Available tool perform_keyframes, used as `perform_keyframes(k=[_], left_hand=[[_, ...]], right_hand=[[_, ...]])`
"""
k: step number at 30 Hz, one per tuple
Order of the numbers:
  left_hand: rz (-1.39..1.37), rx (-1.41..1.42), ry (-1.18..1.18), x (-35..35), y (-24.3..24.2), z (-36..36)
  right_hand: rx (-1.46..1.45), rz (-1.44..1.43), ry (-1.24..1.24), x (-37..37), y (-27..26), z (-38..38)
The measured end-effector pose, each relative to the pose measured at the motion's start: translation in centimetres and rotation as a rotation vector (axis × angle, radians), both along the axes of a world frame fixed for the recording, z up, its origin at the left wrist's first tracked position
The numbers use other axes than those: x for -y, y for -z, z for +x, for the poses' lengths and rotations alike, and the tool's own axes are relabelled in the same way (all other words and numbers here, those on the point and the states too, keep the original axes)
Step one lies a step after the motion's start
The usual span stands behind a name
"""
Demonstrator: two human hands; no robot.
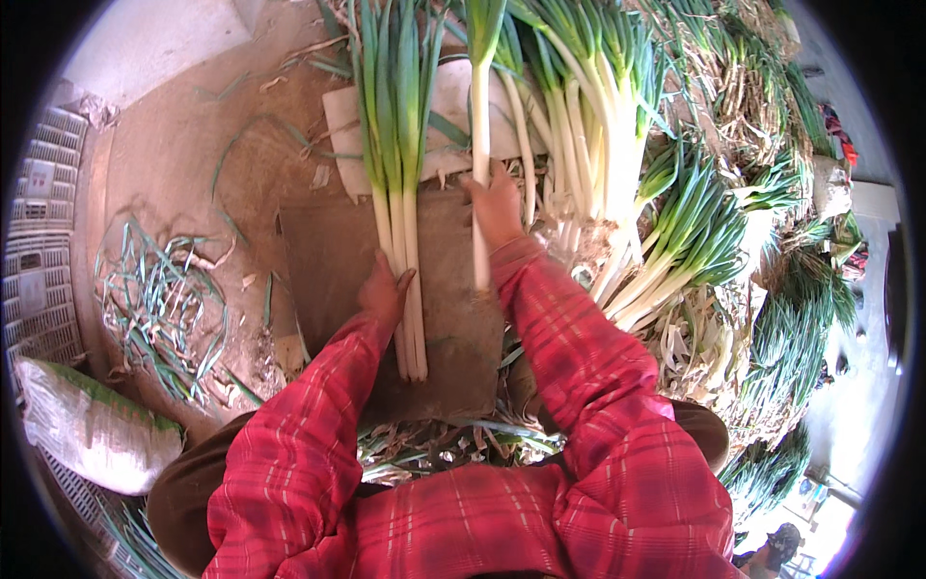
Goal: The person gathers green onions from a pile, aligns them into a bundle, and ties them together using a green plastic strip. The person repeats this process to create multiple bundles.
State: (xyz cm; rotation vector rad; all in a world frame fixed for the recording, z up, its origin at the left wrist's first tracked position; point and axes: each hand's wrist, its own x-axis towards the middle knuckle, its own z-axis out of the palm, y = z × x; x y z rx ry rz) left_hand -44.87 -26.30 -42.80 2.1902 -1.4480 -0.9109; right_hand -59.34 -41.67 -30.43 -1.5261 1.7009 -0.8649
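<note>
My left hand (pixel 385 295) is closed around the white stalks of a few long green onions (pixel 395 210), whose trimmed ends point toward me over a flat brown board (pixel 325 246). Their green leaves stretch away past the board's far edge. To the right, my right hand (pixel 498 206) grips one thick green onion (pixel 481 108) by its white shank, with its root end over the board. Just beyond that hand lies a pile of green onions (pixel 589 137) with white stalks.
Another bunch of green onions (pixel 673 246) fans out at right, near unsorted onions (pixel 745 72). Leaf scraps (pixel 159 311) litter the floor at left, beside plastic crates (pixel 47 174) and a stuffed woven sack (pixel 94 427). At lower right, a person (pixel 778 550) is partly visible.
</note>
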Motion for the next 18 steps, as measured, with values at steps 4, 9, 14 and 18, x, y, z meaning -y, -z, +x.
perform_keyframes(k=[4, 9, 14, 18], left_hand=[[0.002, 0.028, 0.017, 0.1, 0.0, 0.0], [0.074, -0.033, 0.011, 0.3, -0.6, 0.2], [0.078, 0.035, 0.060, 0.4, 0.3, 0.2], [0.020, 0.077, 0.055, 0.3, 0.9, 0.0]], right_hand=[[-0.036, 0.112, 0.134, -6.1, 4.5, 3.9], [-0.039, 0.165, 0.150, -10.6, 8.6, 4.7], [-0.182, 0.361, -0.052, -13.7, 10.4, 3.2], [-0.205, 0.428, -0.183, -15.4, 10.5, 1.9]])
